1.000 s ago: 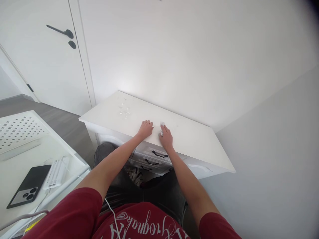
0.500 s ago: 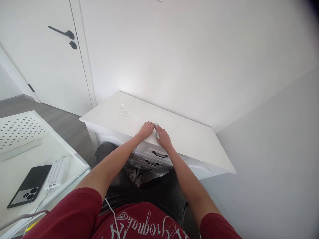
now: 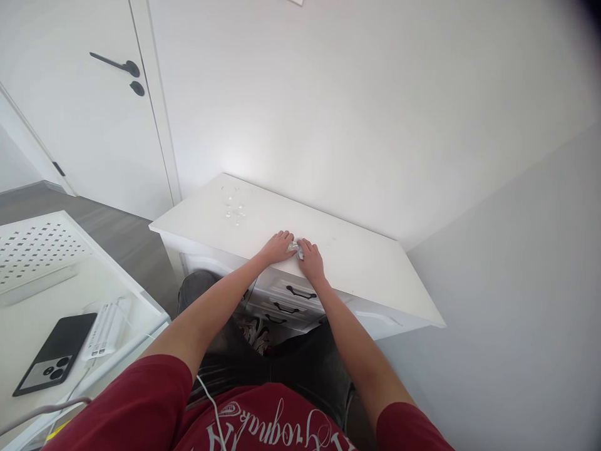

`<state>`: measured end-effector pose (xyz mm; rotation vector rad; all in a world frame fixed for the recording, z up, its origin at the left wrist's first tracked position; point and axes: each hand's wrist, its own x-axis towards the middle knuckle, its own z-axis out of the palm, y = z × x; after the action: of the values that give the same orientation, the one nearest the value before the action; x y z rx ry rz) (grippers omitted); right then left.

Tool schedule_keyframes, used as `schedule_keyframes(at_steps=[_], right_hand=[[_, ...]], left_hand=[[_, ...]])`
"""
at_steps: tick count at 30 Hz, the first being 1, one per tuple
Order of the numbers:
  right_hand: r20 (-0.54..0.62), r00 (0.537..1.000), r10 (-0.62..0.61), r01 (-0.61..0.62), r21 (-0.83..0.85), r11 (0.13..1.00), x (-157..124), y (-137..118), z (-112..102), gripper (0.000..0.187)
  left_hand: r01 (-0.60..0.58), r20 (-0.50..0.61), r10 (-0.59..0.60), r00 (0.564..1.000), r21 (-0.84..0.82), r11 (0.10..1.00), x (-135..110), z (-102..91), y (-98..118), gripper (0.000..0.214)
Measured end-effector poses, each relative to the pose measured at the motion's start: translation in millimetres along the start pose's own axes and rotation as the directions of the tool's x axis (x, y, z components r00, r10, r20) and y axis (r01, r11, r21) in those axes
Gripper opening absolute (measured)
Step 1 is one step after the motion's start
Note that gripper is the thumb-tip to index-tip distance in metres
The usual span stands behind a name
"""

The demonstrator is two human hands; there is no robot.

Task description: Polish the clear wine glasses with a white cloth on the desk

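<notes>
My left hand (image 3: pixel 280 247) is closed around a small clear glass (image 3: pixel 293 246), most of it hidden by my fingers. Against the glass, my right hand (image 3: pixel 310 258) grips a crumpled white tissue (image 3: pixel 300 250). Both hands are close together over the front part of the white cabinet top (image 3: pixel 366 263). Farther back and to the left, several clear glasses (image 3: pixel 235 202) stand in a group; their outlines are faint against the white surface.
Black-handled drawers (image 3: pixel 302 292) are in the cabinet front, above my legs. At the left, a white table (image 3: pixel 141 300) holds a phone (image 3: pixel 56 354), a white packet (image 3: pixel 106 329) and cables. A wall runs behind the cabinet, and a door (image 3: pixel 84 113) is at the far left.
My hands have drawn slightly apart, and the right one has turned a little. More of the clear glass and the tissue now shows between them.
</notes>
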<state>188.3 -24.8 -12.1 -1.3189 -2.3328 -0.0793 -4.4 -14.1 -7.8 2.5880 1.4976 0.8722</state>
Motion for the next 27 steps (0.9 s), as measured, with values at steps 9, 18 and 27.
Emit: schedule_keyframes(at_steps=[9,18,27], right_hand=[[0.044,0.992,-0.116,0.111,0.099,0.989,1.1,3.6,1.4,0.063],[-0.044,0.999,0.016,-0.015,0.033,0.999,0.2,-3.1,-1.6,0.049],[0.012,0.998,-0.059,0.058,0.089,0.994,-0.9,-2.9,-3.2,0.053]], left_hand=[[-0.012,0.102,0.007,0.995,0.045,0.999,3.9,2.8,-4.3,0.04],[-0.019,0.082,0.014,0.997,0.06,0.998,3.2,2.4,-3.3,0.044],[0.024,0.071,-0.028,0.997,0.045,0.999,4.0,3.2,-2.5,0.037]])
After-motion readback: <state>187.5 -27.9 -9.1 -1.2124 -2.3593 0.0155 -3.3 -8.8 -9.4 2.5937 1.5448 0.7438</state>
